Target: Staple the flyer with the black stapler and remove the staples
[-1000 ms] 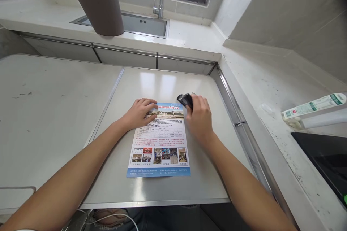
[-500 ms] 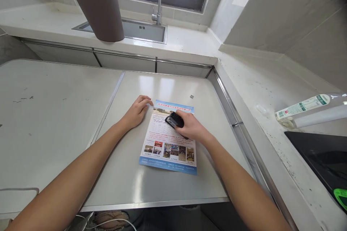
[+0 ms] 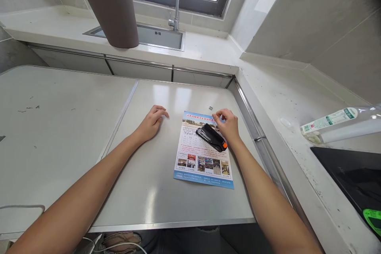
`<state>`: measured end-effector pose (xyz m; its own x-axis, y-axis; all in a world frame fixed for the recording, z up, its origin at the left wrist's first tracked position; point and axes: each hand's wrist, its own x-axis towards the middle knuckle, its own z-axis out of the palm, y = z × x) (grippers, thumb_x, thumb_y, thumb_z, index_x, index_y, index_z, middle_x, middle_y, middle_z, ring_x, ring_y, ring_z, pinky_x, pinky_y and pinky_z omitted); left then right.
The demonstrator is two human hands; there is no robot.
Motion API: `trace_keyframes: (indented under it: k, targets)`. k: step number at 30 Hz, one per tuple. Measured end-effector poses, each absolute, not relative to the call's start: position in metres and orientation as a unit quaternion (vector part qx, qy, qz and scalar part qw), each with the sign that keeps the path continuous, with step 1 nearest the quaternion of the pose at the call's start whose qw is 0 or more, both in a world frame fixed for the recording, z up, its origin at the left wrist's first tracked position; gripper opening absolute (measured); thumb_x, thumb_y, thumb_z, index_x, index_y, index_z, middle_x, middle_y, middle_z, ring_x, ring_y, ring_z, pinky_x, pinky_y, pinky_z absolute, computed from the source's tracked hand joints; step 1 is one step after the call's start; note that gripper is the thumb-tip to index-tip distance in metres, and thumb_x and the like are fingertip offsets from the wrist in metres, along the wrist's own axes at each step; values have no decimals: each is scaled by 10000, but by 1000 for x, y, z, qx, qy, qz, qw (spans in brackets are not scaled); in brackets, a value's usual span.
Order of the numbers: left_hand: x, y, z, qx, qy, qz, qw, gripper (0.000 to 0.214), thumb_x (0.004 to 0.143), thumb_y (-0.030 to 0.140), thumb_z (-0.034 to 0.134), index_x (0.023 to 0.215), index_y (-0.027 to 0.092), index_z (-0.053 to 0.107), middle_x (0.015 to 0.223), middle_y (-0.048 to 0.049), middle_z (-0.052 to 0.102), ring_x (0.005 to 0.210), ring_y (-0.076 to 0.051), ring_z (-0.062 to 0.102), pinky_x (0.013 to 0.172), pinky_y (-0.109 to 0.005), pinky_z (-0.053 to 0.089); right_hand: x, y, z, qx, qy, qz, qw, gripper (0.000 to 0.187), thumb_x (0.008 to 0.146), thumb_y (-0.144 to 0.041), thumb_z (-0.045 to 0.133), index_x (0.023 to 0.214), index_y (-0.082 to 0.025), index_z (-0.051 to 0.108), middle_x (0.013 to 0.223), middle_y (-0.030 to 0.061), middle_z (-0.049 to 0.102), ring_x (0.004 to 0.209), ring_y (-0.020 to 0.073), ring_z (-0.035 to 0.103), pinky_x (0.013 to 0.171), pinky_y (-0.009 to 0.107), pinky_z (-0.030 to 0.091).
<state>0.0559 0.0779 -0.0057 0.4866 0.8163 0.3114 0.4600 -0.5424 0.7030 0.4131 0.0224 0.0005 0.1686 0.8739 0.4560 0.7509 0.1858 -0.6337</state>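
Note:
A black stapler with an orange end lies at a slant on a printed flyer with blue borders, red and black text and small photos. My right hand is off the stapler, beyond its orange end. Its fingers curve loosely over the flyer's upper right corner, thumb and forefinger slightly apart; contact with the paper is unclear. Left of the flyer, my left hand rests on the white table, fingers loosely bent and holding nothing. Just above the flyer lie small silver staple strips.
A tall brown bin stands before the sink and faucet. On the right-hand counter lie a clear labelled bottle and a black panel. A metal rail runs beside the table.
My right hand has let go of the stapler and moved up and right. Flyer and stapler have shifted right, away from my left hand, which stays nearly still.

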Motion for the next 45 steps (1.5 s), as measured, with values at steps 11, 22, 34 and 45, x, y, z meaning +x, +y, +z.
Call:
trace_keyframes:
  k: [11, 22, 34, 45]
  targets:
    - [56, 79, -8, 816, 389, 323, 279, 344, 996, 146, 388, 1075, 215, 715, 1316, -111, 540, 1232, -263, 572, 1046, -435, 501, 410, 37, -31, -695, -682, -35, 225, 491, 999, -510, 539, 1370, -207, 646, 1449, 203, 548, 1328, 399, 463, 1036, 565, 474]
    - [56, 79, -6, 793, 396, 342, 314, 283, 953, 194, 474, 1036, 218, 744, 1310, -114, 561, 1172, -266, 593, 1053, -449, 480, 409, 42, -35, -662, -744, 35, 84, 658, 1108, -518, 298, 1654, -158, 365, 1742, 166, 294, 1637, 312, 246, 1320, 607, 169]
    - [40, 102, -3, 389, 351, 549, 652, 120, 763, 164, 748, 878, 195, 728, 1006, -38, 635, 837, -131, 596, 697, -233, 492, 361, 43, -31, -630, -768, 59, 94, 603, 1108, -451, 359, 1653, -193, 367, 1747, 114, 292, 1638, 319, 241, 1310, 667, 163]
    - [33, 101, 10, 284, 265, 622, 680, 112, 795, 222, 699, 900, 209, 661, 901, -28, 655, 753, -135, 611, 678, -253, 507, 264, 68, -25, -574, -805, 88, 121, 567, 1108, -441, 397, 1632, -225, 407, 1743, 103, 310, 1640, 336, 226, 1298, 709, 148]
